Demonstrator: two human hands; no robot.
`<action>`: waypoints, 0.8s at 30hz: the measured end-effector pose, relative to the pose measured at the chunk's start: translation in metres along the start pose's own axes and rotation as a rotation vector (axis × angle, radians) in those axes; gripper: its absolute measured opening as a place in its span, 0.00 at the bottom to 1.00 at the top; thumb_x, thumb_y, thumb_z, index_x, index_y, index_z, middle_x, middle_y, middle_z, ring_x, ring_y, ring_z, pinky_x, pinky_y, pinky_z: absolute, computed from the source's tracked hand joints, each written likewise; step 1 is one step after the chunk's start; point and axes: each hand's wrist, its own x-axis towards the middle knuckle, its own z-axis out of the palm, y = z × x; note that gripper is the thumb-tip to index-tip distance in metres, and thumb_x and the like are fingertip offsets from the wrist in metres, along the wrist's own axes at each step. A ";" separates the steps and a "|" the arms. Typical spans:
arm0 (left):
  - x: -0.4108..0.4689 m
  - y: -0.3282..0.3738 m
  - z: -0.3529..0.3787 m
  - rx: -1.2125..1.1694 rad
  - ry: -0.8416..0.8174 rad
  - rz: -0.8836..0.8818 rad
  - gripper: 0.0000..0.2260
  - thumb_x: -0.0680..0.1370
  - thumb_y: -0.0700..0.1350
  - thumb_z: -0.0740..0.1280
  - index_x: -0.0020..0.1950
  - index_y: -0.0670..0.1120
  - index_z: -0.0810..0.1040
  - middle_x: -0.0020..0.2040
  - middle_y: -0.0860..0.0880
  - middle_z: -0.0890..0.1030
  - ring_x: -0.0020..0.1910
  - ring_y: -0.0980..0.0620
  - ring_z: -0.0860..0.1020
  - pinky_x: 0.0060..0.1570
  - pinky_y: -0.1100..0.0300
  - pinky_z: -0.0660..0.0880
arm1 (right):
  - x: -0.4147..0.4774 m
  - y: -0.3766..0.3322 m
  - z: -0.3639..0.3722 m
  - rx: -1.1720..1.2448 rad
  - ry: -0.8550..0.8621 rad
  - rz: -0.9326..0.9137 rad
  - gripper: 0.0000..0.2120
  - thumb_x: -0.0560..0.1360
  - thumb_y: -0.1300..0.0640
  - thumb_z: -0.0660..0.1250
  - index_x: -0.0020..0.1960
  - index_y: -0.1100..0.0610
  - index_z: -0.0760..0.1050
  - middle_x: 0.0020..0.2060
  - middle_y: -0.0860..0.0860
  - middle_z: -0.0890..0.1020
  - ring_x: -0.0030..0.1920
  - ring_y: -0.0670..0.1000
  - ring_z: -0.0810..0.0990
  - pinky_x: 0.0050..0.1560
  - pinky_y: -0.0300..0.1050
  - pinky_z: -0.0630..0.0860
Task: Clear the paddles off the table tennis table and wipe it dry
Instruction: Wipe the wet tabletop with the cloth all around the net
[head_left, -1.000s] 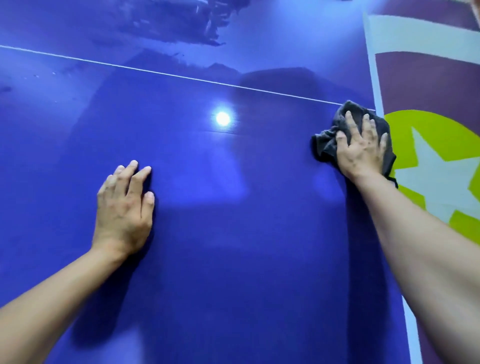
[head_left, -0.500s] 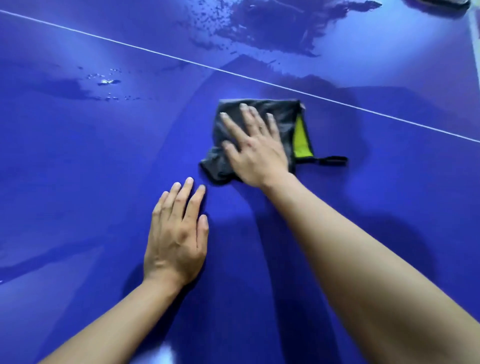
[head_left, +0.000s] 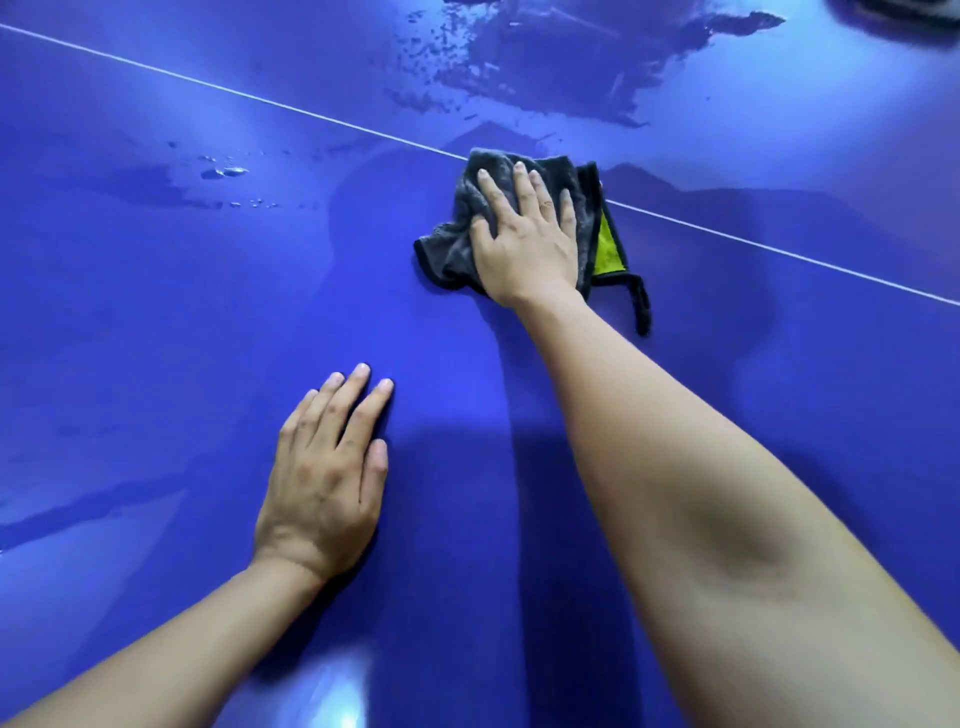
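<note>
Table tennis table (head_left: 156, 322) fills the whole view, blue n glossy, running away from the person. Nearest, left hand (head_left: 322, 478) lies flat on the top, fingers straight n close together, holding nothing, prob just bracing. The stretch around it n under both forearms looks dry afaict, tho the shine makes that hard to call. Further out, right hand (head_left: 524, 244) presses flat on a grey cloth (head_left: 449, 254), fingers straight n a bit spread, not curled round it. Cloth is bunched, w/ a yellow-green side (head_left: 605, 249) peeking out on its right n a black loop (head_left: 642, 306) trailing back toward the near side. Its far edge sits right on the white line (head_left: 311, 111). Left of the cloth, near side of the line, there's a few drops n a thin wet smear (head_left: 223, 172), not wiped yet. Past the line is a big dark puddle (head_left: 545, 67) w/ splatter round it, that's the main job left imo. Paddles: none I can see for sure. A dark shape (head_left: 893, 11) is cut off at the far right corner, can't tell what it is. So I'd guess wiping is partway: near side mostly done, far side wet.
</note>
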 end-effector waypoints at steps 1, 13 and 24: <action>0.000 0.001 -0.001 -0.006 -0.006 -0.007 0.24 0.81 0.48 0.52 0.77 0.46 0.67 0.78 0.47 0.65 0.78 0.45 0.62 0.78 0.47 0.56 | -0.010 0.027 -0.009 0.002 0.013 0.047 0.28 0.83 0.40 0.47 0.82 0.38 0.51 0.84 0.48 0.49 0.83 0.47 0.44 0.81 0.55 0.35; 0.005 -0.005 0.015 0.014 -0.025 -0.038 0.25 0.80 0.52 0.51 0.76 0.50 0.66 0.79 0.47 0.64 0.77 0.41 0.61 0.76 0.43 0.56 | -0.176 0.347 -0.098 -0.083 0.182 0.568 0.27 0.85 0.43 0.51 0.83 0.44 0.56 0.83 0.53 0.54 0.83 0.52 0.50 0.81 0.57 0.42; -0.017 0.011 -0.005 -0.062 -0.104 -0.063 0.30 0.80 0.59 0.48 0.81 0.49 0.58 0.82 0.48 0.55 0.81 0.45 0.53 0.78 0.47 0.52 | -0.246 0.295 -0.076 -0.082 0.197 0.592 0.30 0.83 0.39 0.49 0.83 0.44 0.54 0.83 0.57 0.52 0.83 0.55 0.50 0.81 0.61 0.41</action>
